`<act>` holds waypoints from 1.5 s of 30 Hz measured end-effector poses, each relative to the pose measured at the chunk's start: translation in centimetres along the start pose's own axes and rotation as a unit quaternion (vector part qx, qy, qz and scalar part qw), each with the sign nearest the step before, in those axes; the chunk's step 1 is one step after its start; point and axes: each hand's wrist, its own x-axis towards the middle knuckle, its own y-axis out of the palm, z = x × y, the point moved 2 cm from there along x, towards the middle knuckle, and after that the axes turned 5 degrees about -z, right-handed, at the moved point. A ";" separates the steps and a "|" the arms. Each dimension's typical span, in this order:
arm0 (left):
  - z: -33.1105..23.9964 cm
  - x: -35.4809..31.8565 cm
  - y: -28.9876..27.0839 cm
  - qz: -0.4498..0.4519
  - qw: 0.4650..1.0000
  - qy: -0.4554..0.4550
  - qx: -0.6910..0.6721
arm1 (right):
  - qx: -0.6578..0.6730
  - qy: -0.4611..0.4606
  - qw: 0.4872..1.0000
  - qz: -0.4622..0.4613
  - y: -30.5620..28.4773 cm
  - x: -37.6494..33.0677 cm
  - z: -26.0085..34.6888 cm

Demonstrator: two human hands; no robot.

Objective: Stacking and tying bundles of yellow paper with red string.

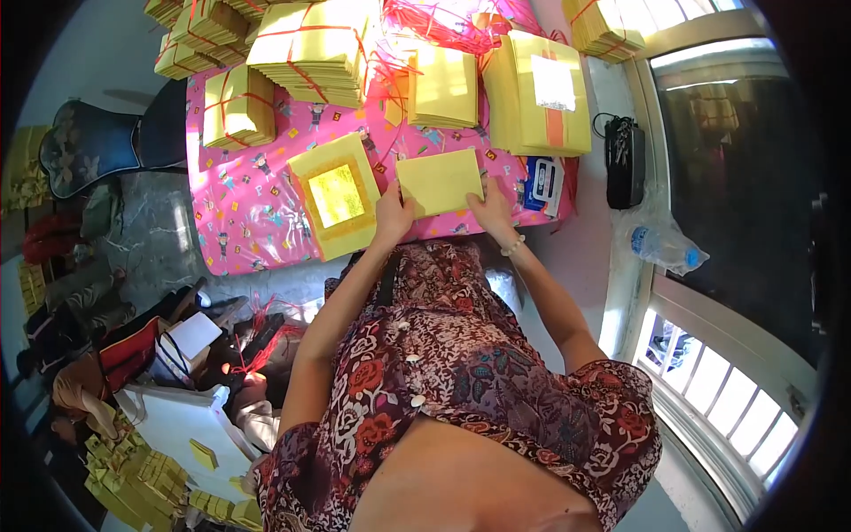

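A small rectangular stack of yellow paper (441,184) lies at the near edge of the table, between my two hands. My left hand (394,215) grips its left side, fingers closed on the near-left corner. My right hand (493,211), with a bracelet at the wrist, grips the near-right corner. Left of it lies a larger yellow sheet with a shiny gold square (337,197), tilted. Whether that is one sheet or several I cannot tell. Behind my hands stands a block of plain yellow paper (443,89).
The table has a pink patterned cover (244,199). Red-tied yellow bundles (239,106) and a tall yellow stack (539,93) stand farther back, with red strings (452,27). A blue-and-white box (542,186) sits right. A plastic bottle (665,248) lies on the windowsill; a chair (93,146) stands left.
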 end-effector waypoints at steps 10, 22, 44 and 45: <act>-0.7 -0.5 0.6 -0.036 0.994 0.067 0.081 | -0.017 0.013 1.000 0.002 1.2 0.2 -0.8; -3.5 -1.5 -3.8 -0.069 0.991 0.099 0.052 | -0.239 -0.167 0.954 -0.063 -3.3 0.7 6.4; 5.0 -6.1 -14.5 0.024 0.981 0.158 0.108 | -0.195 -0.554 0.742 0.323 11.5 -1.6 14.6; 5.3 -6.1 -14.7 0.019 0.987 0.152 0.047 | -0.172 -0.544 0.747 0.340 11.2 -1.3 14.7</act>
